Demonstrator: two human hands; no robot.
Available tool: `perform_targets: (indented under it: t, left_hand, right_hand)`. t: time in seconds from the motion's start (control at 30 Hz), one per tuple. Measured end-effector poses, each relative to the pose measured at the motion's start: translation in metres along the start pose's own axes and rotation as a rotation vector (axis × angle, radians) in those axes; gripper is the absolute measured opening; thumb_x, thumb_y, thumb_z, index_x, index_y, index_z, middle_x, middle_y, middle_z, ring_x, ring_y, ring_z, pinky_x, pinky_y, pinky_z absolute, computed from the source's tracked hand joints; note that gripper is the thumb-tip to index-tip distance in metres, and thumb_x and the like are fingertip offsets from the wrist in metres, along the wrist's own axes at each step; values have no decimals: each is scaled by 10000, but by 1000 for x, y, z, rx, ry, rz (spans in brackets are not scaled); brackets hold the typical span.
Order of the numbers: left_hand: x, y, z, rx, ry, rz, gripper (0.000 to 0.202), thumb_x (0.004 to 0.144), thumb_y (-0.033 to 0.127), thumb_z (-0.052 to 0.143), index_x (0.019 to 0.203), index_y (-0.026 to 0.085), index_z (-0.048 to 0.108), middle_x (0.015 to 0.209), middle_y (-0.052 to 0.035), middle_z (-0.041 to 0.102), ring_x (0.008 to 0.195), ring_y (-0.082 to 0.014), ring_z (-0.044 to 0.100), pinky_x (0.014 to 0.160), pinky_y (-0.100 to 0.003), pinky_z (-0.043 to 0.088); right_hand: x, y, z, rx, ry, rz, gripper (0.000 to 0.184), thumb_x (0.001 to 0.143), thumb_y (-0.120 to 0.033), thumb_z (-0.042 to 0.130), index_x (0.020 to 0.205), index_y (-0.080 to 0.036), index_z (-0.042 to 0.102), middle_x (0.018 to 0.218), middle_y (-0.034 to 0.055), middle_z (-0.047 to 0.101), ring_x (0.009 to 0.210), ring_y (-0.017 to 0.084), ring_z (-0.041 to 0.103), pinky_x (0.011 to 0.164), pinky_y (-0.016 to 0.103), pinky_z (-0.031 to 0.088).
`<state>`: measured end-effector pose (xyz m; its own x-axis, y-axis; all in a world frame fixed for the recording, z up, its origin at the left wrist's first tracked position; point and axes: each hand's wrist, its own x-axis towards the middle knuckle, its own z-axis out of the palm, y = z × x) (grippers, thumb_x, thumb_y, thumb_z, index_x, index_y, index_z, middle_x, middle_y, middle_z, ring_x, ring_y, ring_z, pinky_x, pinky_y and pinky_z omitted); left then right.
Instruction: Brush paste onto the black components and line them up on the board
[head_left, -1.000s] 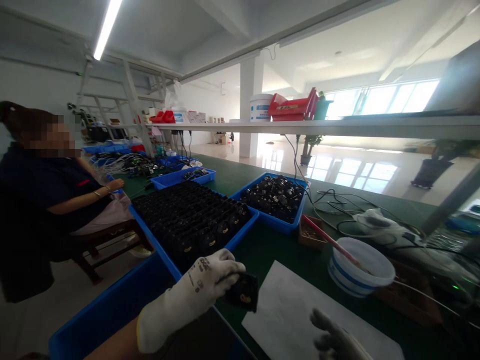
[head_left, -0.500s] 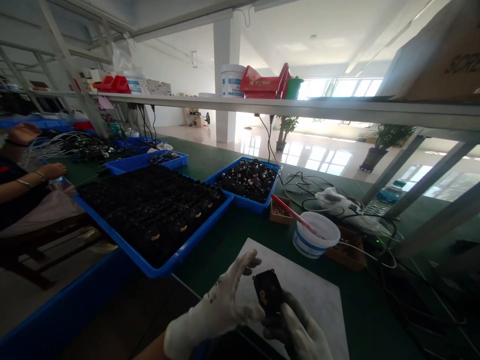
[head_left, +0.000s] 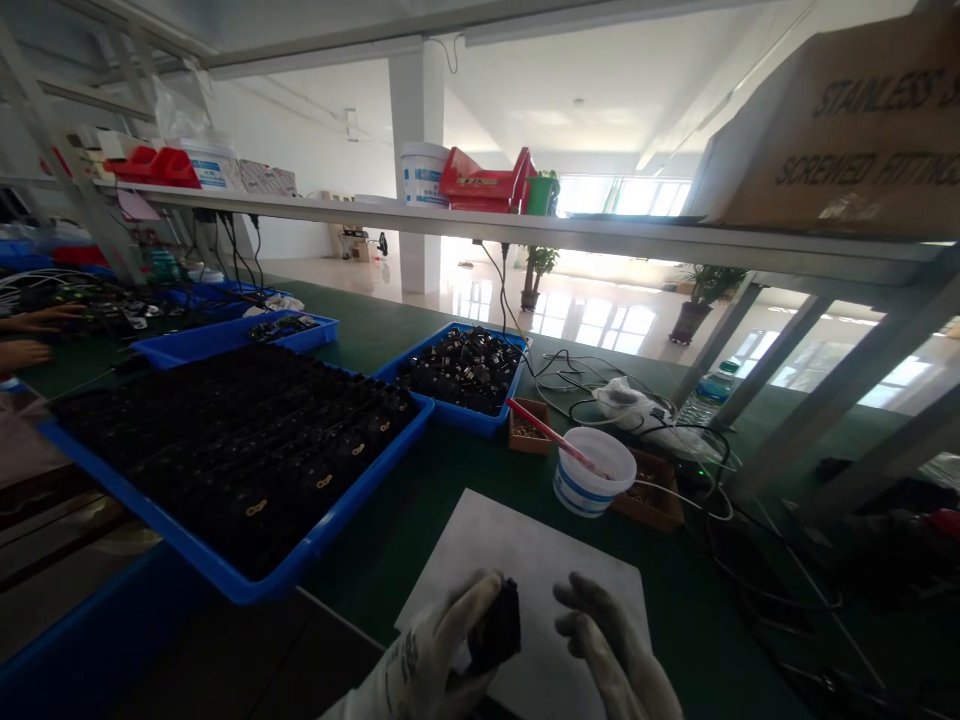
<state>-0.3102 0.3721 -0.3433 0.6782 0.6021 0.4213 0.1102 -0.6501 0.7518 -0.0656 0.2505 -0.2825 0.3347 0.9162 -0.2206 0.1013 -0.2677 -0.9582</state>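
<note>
My left hand [head_left: 442, 650], in a white work glove, is closed around a flat black plastic housing [head_left: 501, 628] and holds it on edge over a light grey board [head_left: 551, 560]. My right hand [head_left: 611, 645], also gloved, is apart from the housing, a little to its right, with fingers stretched out and nothing in them. A large blue tray [head_left: 247, 590] to the left holds rows of similar black housings [head_left: 322, 485], some with a gold mark. Part of the held housing is hidden behind my left fingers.
A smaller blue tray [head_left: 491, 425] holds black and metal parts. Right of it stand a box of small parts [head_left: 529, 440], a white tub [head_left: 592, 495] with a red-handled tool [head_left: 551, 432], another brown box [head_left: 660, 510], and tangled cables [head_left: 720, 505]. A co-worker's hands [head_left: 26, 340] show at far left.
The black housing has passed from my right hand to my left and is turned on edge. My right hand has let go and moved right. The view has swung rightward.
</note>
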Motion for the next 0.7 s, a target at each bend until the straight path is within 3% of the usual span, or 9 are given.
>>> perform_targets:
  t: [0.1, 0.17, 0.23, 0.3, 0.4, 0.47, 0.57, 0.7]
  left_hand:
    - [-6, -9, -3, -34, -76, -253, 830, 878, 403, 795, 1591, 422, 370, 1610, -70, 524, 1437, -348, 551, 1188, -514, 517]
    - [-5, -9, -5, -78, -87, -366, 835, 858, 484, 788, 1589, 415, 392, 1613, -75, 522, 1443, -375, 537, 1193, -555, 498]
    - [-1, -6, -7, -128, -75, -408, 853, 845, 584, 759, 1595, 404, 395, 1610, -85, 525, 1450, -402, 522, 1198, -601, 473]
    - [2, -2, -8, -181, -59, -422, 891, 819, 658, 749, 1597, 404, 397, 1607, -86, 529, 1459, -414, 508, 1209, -622, 447]
    - [3, 1, -7, -237, -49, -441, 932, 793, 685, 760, 1601, 397, 397, 1615, -90, 519, 1474, -417, 488, 1222, -629, 422]
    - [3, 3, -7, -248, -53, -475, 941, 781, 678, 778, 1597, 396, 405, 1612, -91, 523, 1474, -422, 486, 1206, -640, 435]
    - [1, 7, -7, -260, -33, -487, 934, 774, 679, 783, 1586, 380, 433, 1605, -91, 532, 1472, -419, 487, 1216, -629, 426]
    - [2, 14, -11, -292, -32, -509, 959, 752, 718, 779, 1580, 362, 451, 1611, -105, 521, 1483, -432, 461, 1238, -650, 378]
  right_hand:
    - [12, -13, -28, 19, 45, 80, 755, 875, -771, 640, 1374, -204, 638, 1433, 156, 645, 1292, 380, 631, 1045, 500, 593]
    - [18, -23, -42, -55, 148, 43, 745, 867, -744, 642, 1390, -213, 616, 1398, 147, 667, 1235, 356, 665, 1020, 474, 608]
    - [23, -34, -49, -142, 247, -32, 735, 883, -717, 601, 1411, -205, 590, 1332, 142, 697, 1152, 338, 700, 973, 464, 630]
    - [27, -40, -49, -237, 257, -79, 697, 904, -681, 547, 1400, -195, 601, 1305, 138, 709, 1156, 336, 700, 974, 470, 631]
    - [28, -36, -37, -522, 133, -104, 613, 980, -561, 443, 1458, -208, 596, 1476, 115, 623, 1373, 325, 576, 1146, 515, 520]
    - [25, -27, -25, -799, -8, -93, 612, 995, -477, 450, 1543, -217, 533, 1621, 86, 480, 1520, 335, 400, 1266, 581, 348]
    - [17, -17, -9, -1056, -232, 2, 698, 1000, -505, 487, 1633, -245, 350, 1723, 37, 198, 1604, 359, 115, 1314, 649, 92]
    - [8, -18, -2, -1136, -289, 86, 691, 1045, -530, 423, 1651, -270, 213, 1713, 6, 42, 1594, 348, -14, 1307, 650, 23]
